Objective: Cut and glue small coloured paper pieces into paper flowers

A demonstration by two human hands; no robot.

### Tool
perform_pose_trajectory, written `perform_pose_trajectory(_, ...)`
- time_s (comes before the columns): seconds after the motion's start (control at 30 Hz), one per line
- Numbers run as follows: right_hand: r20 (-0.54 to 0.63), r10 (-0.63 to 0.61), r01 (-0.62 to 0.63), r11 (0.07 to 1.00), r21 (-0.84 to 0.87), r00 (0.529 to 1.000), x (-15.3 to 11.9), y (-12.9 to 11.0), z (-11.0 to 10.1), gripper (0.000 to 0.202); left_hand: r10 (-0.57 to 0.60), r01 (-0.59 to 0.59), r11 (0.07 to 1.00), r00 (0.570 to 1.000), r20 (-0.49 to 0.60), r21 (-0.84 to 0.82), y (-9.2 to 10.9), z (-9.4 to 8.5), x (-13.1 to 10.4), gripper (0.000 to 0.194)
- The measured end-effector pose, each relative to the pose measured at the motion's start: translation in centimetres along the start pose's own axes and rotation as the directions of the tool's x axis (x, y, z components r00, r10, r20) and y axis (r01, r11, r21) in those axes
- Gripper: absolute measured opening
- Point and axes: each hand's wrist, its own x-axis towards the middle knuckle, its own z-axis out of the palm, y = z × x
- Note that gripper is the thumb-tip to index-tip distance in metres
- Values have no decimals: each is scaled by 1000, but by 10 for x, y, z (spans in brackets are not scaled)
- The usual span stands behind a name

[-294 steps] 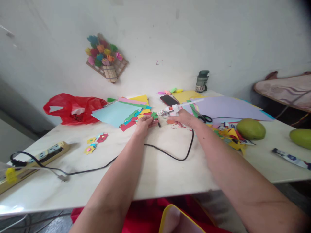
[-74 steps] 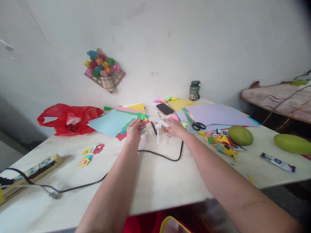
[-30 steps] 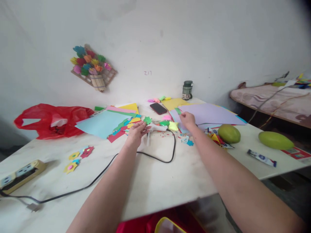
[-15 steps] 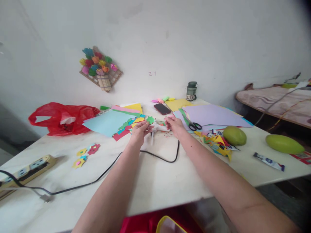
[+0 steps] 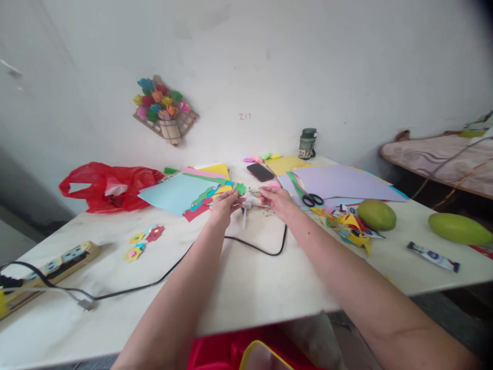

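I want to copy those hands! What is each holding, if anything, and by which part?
The left hand holds the green flower cutout by its near edge. Whether the right hand pinches anything cannot be told.

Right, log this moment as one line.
left hand: holds green paper cutout | right hand: near white glue gun, grip unclear | scissors: right of hands | phone: beyond hands

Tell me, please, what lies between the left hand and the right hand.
In the head view, the white glue gun lies between the left hand and the right hand; the green paper shape shows there too.
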Motion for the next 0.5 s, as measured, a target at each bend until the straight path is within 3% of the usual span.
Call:
perform_pose_trajectory(0.13, 12, 81, -81, 996, 24, 997, -4, 0, 6, 24, -9, 7, 999, 999, 38, 49, -4, 2, -3, 27)
perform_pose_trajectory(0.3, 90, 57, -53, 997, -47, 994, -8, 1, 11, 30, 3, -3, 1000, 999, 36, 12, -10, 2, -11, 29)
perform_pose_trajectory(0.5, 100, 65, -55, 994, -92, 993, -10, 2, 12, 31, 36, -38, 999, 998, 54, 30, -10, 3, -17, 32)
